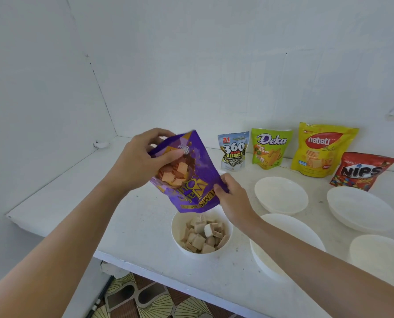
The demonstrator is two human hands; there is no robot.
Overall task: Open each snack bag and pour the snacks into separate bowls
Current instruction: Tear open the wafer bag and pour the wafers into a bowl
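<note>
The glossy purple foil snack bag [191, 180] hangs upside down at mid-frame, its mouth just above a small round white bowl [175, 235] of pale brown wafer cubes [202, 235] on the white desk [134, 226]. The left hand [140, 161] has its fingers curled around the bag's upturned end; the right hand [235, 198] has its fingers pinching the lower right edge. Right of the filled bowl sit four empty white bowls [281, 195]. Against the wall at upper right stand a small "360" bag [233, 151], a green Deka bag [270, 148], a yellow Nabati bag [320, 150] and a red Nips bag [361, 172].
</note>
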